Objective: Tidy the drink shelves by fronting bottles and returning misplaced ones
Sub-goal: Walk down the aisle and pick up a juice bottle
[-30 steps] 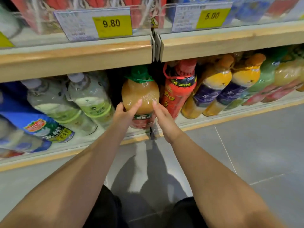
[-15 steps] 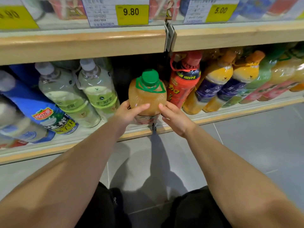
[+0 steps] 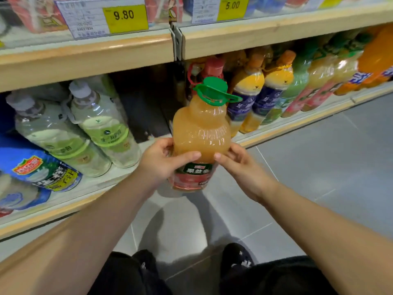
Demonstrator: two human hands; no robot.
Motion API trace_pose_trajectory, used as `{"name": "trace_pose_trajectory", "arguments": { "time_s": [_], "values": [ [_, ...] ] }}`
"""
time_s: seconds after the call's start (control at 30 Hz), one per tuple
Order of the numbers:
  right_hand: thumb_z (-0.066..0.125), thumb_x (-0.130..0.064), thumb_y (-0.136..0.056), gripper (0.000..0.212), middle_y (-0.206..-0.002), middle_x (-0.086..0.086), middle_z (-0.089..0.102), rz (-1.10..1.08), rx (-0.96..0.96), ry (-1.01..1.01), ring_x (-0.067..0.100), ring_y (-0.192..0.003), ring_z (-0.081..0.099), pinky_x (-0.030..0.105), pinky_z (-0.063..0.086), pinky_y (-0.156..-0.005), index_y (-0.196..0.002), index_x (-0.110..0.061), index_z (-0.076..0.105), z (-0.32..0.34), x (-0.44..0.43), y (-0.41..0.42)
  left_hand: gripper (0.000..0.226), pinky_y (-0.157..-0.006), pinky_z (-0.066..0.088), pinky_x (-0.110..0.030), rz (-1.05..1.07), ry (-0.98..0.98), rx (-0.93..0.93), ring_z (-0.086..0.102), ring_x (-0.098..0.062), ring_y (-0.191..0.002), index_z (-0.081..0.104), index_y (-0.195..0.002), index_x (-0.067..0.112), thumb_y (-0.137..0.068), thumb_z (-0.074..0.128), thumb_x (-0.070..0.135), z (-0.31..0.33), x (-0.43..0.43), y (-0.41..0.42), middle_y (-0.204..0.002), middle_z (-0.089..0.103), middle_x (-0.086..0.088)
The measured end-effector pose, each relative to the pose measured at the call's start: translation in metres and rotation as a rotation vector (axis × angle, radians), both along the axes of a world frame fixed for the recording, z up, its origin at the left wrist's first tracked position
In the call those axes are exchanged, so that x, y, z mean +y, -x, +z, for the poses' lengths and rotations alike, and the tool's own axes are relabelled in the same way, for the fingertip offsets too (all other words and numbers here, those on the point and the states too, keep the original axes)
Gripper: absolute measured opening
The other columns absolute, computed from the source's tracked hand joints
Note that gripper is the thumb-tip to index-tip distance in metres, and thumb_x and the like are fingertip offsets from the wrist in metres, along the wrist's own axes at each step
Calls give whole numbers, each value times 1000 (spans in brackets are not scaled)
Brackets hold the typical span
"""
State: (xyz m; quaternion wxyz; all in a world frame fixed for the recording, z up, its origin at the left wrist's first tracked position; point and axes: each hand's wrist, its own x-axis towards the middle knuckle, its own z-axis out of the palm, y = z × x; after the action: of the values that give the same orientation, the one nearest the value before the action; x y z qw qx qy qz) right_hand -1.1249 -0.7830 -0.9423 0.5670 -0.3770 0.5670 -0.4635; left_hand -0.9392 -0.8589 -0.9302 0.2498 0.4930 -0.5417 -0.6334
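- I am gripping the juice bottle (image 3: 202, 133) with both hands. My left hand (image 3: 158, 165) is wrapping its waist from nine o'clock and my right hand (image 3: 242, 169) is clasping it from three o'clock, probably to steady its bulk.
- I am holding it upright just off the lower shelf (image 3: 85, 195), over the floor (image 3: 319, 167), with a dark gap (image 3: 144, 116) lying at ten o'clock of it.
- It is showing cloudy orange juice, a green cap (image 3: 212, 87) with a carry ring, and a red-and-green label.
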Motion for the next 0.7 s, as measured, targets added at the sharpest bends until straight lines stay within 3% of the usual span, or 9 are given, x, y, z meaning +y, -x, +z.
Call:
{"name": "trace_pose_trajectory", "arguments": {
  "time_s": [0.17,0.3,0.4,0.57,0.7],
  "values": [
    [65,-37,-72,52,-110,1,66,-330,-46,-62,6,-101,64,21,52,-83,-116,-11,54,8,34,16,51,-78,56,-32,-82,-41,-66,69,-13,-89,65,-91,27,-49,76,55,9,15,47,-93,72,7],
    [67,-42,-72,56,-113,5,64,-453,-56,-144,14,-105,62,23,53,-83,-117,-11,53,53,51,44,50,-75,56,-32,-104,-148,-104,72,-18,-87,71,-95,16,-59,82,48,42,25,87,-91,76,1],
    [64,-30,-85,42,-107,0,64,-513,-99,-210,1,-92,63,12,51,-69,-119,-9,51,109,74,71,51,-68,52,-24,-191,-164,-125,71,-12,-78,72,-87,16,-49,86,47,94,32,123,-83,76,4],
    [60,-24,-90,24,-104,-7,63,-679,-175,-243,-12,-82,62,7,48,-66,-110,-16,51,213,118,112,14,-49,43,-5,-375,-67,-227,62,8,-56,68,-75,23,-74,79,33,208,50,187,-58,67,21],
    [61,-30,-89,30,-103,-9,62,-768,-142,-263,-9,-83,62,6,48,-63,-113,-15,51,309,148,150,15,-60,46,-9,-501,-67,-258,66,5,-73,71,-88,25,-79,73,38,304,78,235,-74,72,18]
  ]
}}
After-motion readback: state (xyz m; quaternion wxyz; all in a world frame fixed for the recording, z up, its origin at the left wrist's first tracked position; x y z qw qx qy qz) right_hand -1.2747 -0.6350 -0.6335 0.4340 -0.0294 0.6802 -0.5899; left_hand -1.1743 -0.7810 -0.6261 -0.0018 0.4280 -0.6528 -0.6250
